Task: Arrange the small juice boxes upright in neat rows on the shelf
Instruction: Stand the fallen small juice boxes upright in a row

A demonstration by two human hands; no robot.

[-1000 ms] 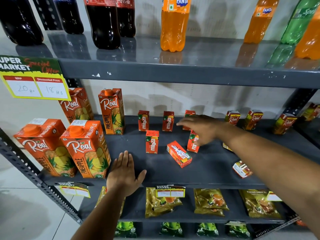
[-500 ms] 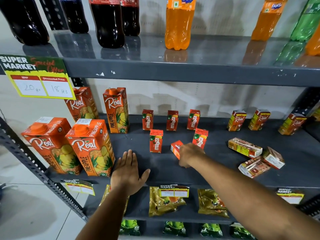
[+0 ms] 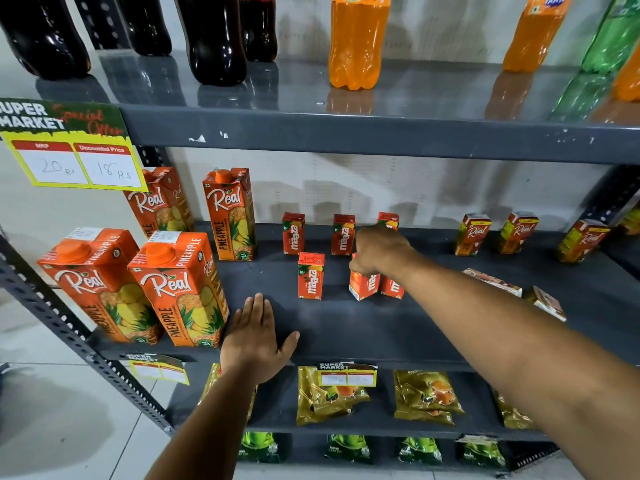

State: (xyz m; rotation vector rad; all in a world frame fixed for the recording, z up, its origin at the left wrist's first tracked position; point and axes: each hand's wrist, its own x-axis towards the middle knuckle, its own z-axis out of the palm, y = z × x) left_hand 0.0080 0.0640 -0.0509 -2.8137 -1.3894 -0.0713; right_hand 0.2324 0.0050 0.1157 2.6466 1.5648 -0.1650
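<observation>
Small red Maaza juice boxes stand on the dark grey shelf [image 3: 346, 327]. The back row holds three upright: one [image 3: 293, 233], a second [image 3: 343, 234] and a third [image 3: 388, 219] partly hidden by my right hand. In front, one box [image 3: 311, 276] stands upright alone. My right hand [image 3: 381, 249] grips the top of a Maaza box [image 3: 363, 285] that is nearly upright, slightly tilted, touching another upright box [image 3: 392, 289]. My left hand [image 3: 256, 337] lies flat and open on the shelf's front part, holding nothing.
Large Real pineapple cartons [image 3: 180, 289] stand at the left. Small Real boxes [image 3: 472, 233] stand at the back right; a few more [image 3: 545, 303] lie flat beyond my right forearm. Soda bottles [image 3: 356, 39] fill the shelf above, snack pouches [image 3: 332, 396] the one below.
My right hand took hold of the Maaza box that lay flat on the shelf and raised it nearly upright beside the front-row box. My left hand stayed put.
</observation>
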